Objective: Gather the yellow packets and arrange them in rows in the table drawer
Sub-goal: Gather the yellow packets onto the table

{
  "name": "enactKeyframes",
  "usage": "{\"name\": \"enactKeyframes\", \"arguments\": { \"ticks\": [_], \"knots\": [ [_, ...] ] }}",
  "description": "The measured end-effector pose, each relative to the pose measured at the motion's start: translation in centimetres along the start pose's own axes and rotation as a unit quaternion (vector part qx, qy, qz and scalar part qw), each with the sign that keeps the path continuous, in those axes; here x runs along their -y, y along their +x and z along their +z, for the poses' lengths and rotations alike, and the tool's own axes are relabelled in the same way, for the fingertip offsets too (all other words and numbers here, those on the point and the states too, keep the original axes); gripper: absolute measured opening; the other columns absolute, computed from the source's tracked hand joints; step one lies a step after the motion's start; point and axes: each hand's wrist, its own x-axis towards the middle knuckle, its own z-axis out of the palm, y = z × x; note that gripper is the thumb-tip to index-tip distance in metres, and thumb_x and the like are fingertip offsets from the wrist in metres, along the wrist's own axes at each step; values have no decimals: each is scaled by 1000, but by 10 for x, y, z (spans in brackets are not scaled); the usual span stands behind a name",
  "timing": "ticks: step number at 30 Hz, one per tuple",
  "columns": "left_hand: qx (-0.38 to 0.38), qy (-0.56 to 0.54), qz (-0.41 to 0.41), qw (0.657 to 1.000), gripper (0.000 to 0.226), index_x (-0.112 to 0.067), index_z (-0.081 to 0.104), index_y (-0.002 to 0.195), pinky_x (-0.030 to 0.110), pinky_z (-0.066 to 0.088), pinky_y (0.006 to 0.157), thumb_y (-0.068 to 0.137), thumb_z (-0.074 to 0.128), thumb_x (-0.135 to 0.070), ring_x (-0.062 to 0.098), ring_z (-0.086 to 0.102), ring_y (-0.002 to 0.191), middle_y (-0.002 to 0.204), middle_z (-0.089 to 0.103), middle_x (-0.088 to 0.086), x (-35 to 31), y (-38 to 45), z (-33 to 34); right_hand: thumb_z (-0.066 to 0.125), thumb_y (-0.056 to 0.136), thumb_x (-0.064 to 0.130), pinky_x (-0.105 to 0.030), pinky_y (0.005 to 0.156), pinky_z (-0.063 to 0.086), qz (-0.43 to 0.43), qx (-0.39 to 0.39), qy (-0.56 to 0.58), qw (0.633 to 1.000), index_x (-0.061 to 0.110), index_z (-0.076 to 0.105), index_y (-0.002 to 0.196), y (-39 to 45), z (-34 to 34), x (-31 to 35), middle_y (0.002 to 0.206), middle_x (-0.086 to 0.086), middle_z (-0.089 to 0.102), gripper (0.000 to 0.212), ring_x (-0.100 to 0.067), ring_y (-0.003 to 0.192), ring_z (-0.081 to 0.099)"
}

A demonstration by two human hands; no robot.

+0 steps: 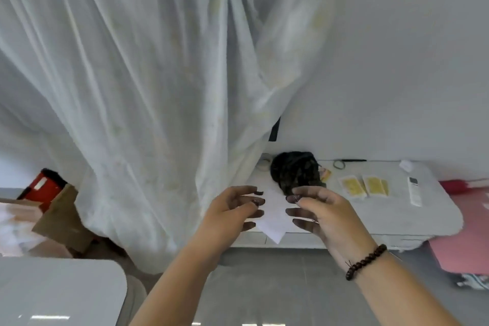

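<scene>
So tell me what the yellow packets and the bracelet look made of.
Yellow packets: likely thin paper or plastic film; they lie flat, with pale borders around yellow panels. Too blurred to settle. Bracelet: dark brown round beads, probably polished wood, though glossy plastic is possible.

Both arms were extended forward and up, forearms bare, converging toward centre. Left hand [232,209] was raised with palm turned inward to the right, fingers loosely curled and spread, tips pointing at the other hand. Right hand [320,214] mirrored it: palm facing left, fingers [299,212] spread and slightly bent, dark-painted nails visible. Fingertips of the two hands sat near each other with a gap between them, not touching. Neither hand was closed on anything. Right wrist wore a dark beaded bracelet [366,262].
</scene>
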Motion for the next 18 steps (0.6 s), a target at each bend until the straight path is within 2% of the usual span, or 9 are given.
{"name": "enactKeyframes", "arguments": {
  "ticks": [5,11,14,18],
  "knots": [
    [69,24,-15,997,28,-17,62,115,32,57,85,93,53,-3,16,72,92,101,75,1,-12,45,65,57,87,-3,-30,61,50,20,-67,31,997,6,66,92,25,-62,-2,84,-8,73,14,-23,72,69],
    [127,45,-37,990,26,-18,63,112,29,58,79,93,53,-3,16,72,91,100,74,3,-22,116,131,56,88,-3,-28,59,51,40,-119,53,991,7,66,90,80,-119,8,86,-10,72,14,-23,72,68],
    [151,59,-46,986,26,-18,64,111,28,57,76,93,53,-3,15,72,88,99,75,3,-28,162,163,55,89,-3,-28,62,52,47,-144,71,986,6,65,90,117,-147,22,88,-11,71,14,-26,75,67],
    [177,77,-67,979,24,-18,64,110,33,55,82,93,53,-3,11,71,81,97,75,1,-38,219,208,55,89,-2,-32,69,52,55,-178,108,976,5,66,92,164,-190,42,91,-12,72,13,-27,79,68]
  ]
}}
